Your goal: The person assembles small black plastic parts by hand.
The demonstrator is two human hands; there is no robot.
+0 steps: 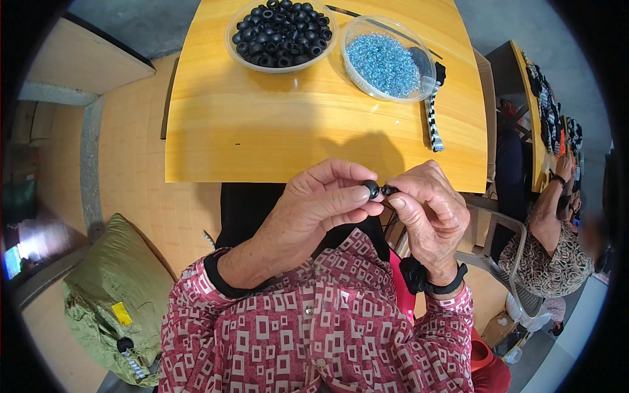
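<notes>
In the head view, a round, glossy black bead point(373, 189) is pinched between the thumb and index finger of the left hand point(321, 202), the other fingers being curled loosely beneath. A smaller dark piece point(389, 190) is grasped between the thumb and bent forefinger of the right hand point(434, 213); its exact shape is hidden by the fingertips. Bead and piece are held just beside each other, in front of the chest, near the close edge of a yellow wooden table point(249, 144); whether they are joined cannot be told. Both wrists are circled by black bands, and a larger dark bunch is carried on the right one. On the table, a plastic bowl point(288, 68) is heaped with black beads point(282, 33), and beside it a clear tub point(386, 97) is partly filled with small blue beads point(381, 64). A black-and-white checked strip point(432, 124) is laid by the tub. At the left, a green sack point(114, 281) is seen; at the right, another table is occupied by a seated co-worker point(547, 259).
</notes>
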